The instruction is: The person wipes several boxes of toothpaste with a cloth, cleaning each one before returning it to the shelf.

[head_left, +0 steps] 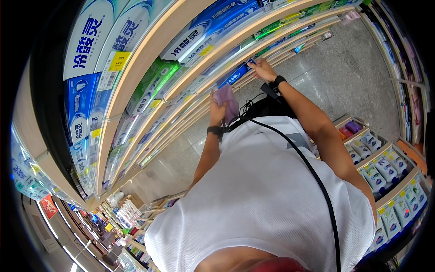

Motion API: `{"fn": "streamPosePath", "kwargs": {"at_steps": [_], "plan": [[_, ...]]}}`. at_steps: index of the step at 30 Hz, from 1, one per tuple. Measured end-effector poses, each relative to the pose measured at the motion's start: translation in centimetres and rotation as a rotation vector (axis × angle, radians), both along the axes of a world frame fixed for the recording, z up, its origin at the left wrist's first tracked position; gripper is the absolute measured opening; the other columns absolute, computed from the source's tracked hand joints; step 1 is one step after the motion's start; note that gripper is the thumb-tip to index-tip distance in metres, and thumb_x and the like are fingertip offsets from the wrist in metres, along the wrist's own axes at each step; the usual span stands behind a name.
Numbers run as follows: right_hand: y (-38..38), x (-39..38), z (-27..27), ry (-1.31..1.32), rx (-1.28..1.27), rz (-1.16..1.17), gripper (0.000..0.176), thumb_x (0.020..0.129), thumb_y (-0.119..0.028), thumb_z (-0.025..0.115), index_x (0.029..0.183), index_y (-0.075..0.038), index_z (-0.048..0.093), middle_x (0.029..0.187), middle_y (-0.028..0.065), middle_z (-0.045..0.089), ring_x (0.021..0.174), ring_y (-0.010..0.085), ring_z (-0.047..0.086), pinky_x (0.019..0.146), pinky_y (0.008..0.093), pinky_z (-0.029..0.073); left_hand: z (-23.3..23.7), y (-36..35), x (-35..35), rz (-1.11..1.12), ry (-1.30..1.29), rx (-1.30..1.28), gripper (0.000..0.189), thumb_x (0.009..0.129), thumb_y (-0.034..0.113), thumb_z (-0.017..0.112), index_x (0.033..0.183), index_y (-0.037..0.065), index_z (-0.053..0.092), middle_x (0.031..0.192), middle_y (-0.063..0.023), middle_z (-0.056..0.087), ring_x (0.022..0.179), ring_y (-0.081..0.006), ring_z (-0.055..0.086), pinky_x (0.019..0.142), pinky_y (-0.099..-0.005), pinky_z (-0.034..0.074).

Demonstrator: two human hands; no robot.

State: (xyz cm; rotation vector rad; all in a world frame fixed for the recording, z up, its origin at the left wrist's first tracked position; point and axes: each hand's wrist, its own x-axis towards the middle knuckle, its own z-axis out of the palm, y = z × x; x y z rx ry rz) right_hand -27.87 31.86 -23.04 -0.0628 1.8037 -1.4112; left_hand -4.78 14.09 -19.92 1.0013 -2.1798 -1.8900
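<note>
My left hand (218, 111) is closed around a crumpled purple cloth (228, 100), held in front of the lower shelves. My right hand (263, 71) reaches further forward, its thumb and fingers pinched at the far end of a long blue toothpaste box (234, 76). The box lies along the front edge of a lower shelf, between my two hands. Dark bands circle both wrists, and a black cable (299, 149) runs down over my white shirt.
Tall shelves (131, 59) stacked with toothpaste boxes (86, 38) and yellow price tags rise on the left. Behind my right arm stands a tiered rack of white bottles (386, 168). Another shelf (398, 68) lines the far side of the grey floor (335, 68).
</note>
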Motion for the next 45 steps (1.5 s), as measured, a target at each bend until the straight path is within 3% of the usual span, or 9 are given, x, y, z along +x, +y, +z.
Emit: {"fn": "streamPosePath", "kwargs": {"at_steps": [8,14,17,24,27,33,36,40,45], "plan": [[-0.3,-0.2,-2.1,0.136,0.087,-0.110,0.058,0.086,-0.055,0.072,0.077,-0.003,0.047,0.070,0.0105,0.062,0.063,0.0202,0.071,0.054,0.0308,0.057,-1.7,-1.9,0.5,-0.050,-0.104,0.191,0.047,0.084,-0.001,0.060,0.131,-0.005,0.056,0.121,-0.0130,0.066,0.109,-0.0241,0.063,0.095,-0.0351,0.049],[-1.3,0.1,-7.2,0.395,0.165,-0.221,0.053,0.084,-0.047,0.077,0.066,-0.004,0.052,0.065,0.0092,0.065,0.058,0.0201,0.071,0.053,0.0300,0.056,-1.4,-1.3,0.7,-0.065,-0.099,0.133,0.042,0.084,0.001,0.062,0.126,-0.005,0.059,0.116,-0.0124,0.068,0.105,-0.0233,0.064,0.092,-0.0346,0.050],[-0.8,0.1,-7.8,0.311,0.228,-0.218,0.050,0.075,-0.052,0.077,0.071,-0.003,0.067,0.072,0.0170,0.070,0.071,0.0327,0.070,0.071,0.0427,0.055,-1.1,-1.0,0.8,-0.096,-0.065,0.125,0.041,0.084,0.001,0.062,0.125,-0.005,0.060,0.115,-0.0130,0.068,0.104,-0.0228,0.065,0.091,-0.0349,0.051],[1.3,1.0,-3.5,0.095,0.055,-0.245,0.041,0.077,-0.038,0.077,0.073,0.001,0.064,0.067,0.0132,0.069,0.066,0.0231,0.073,0.060,0.0349,0.058,-0.1,-0.3,1.5,-0.085,-0.142,0.026,0.039,0.082,0.002,0.066,0.121,-0.005,0.063,0.111,-0.0137,0.070,0.100,-0.0221,0.067,0.088,-0.0352,0.052],[1.9,1.0,-2.4,0.002,0.087,-0.216,0.032,0.082,-0.022,0.078,0.082,0.004,0.059,0.080,0.0157,0.069,0.067,0.0248,0.074,0.059,0.0316,0.061,0.4,0.1,1.9,-0.056,-0.139,0.034,0.039,0.081,0.001,0.067,0.120,-0.004,0.064,0.109,-0.0133,0.071,0.099,-0.0223,0.067,0.088,-0.0346,0.052],[5.3,1.5,-2.1,-0.333,-0.144,-0.068,0.060,0.085,-0.005,0.072,0.139,0.008,0.047,0.115,0.0186,0.067,0.093,0.0263,0.072,0.083,0.0348,0.062,-2.6,0.3,4.3,-0.010,-0.052,0.183,0.045,0.081,-0.003,0.062,0.126,-0.004,0.058,0.117,-0.0118,0.067,0.105,-0.0226,0.064,0.091,-0.0351,0.052],[7.4,2.7,-4.0,-0.192,-0.308,-0.013,0.061,0.079,0.000,0.074,0.135,0.011,0.051,0.103,0.0151,0.071,0.083,0.0196,0.071,0.072,0.0291,0.059,-2.1,1.1,5.0,-0.021,-0.052,0.216,0.044,0.081,-0.003,0.061,0.125,-0.003,0.058,0.115,-0.0111,0.067,0.105,-0.0228,0.064,0.092,-0.0350,0.051],[9.9,5.3,3.5,0.049,-0.331,0.115,0.056,0.076,0.008,0.071,0.130,0.000,0.062,0.105,0.0099,0.072,0.085,0.0158,0.068,0.076,0.0301,0.057,-1.3,3.0,4.8,-0.092,-0.001,0.274,0.082,0.077,-0.015,0.058,0.153,0.008,0.036,0.127,-0.0130,0.062,0.113,-0.0232,0.062,0.099,-0.0338,0.050],[12.6,8.9,7.9,0.137,-0.276,0.097,0.055,0.071,0.020,0.066,0.122,-0.003,0.066,0.117,0.0098,0.069,0.105,0.0197,0.066,0.085,0.0321,0.057,0.2,4.4,4.4,-0.193,0.118,0.379,0.091,0.078,-0.012,0.064,0.157,0.013,0.026,0.136,-0.0146,0.056,0.121,-0.0237,0.057,0.102,-0.0341,0.047]]}}
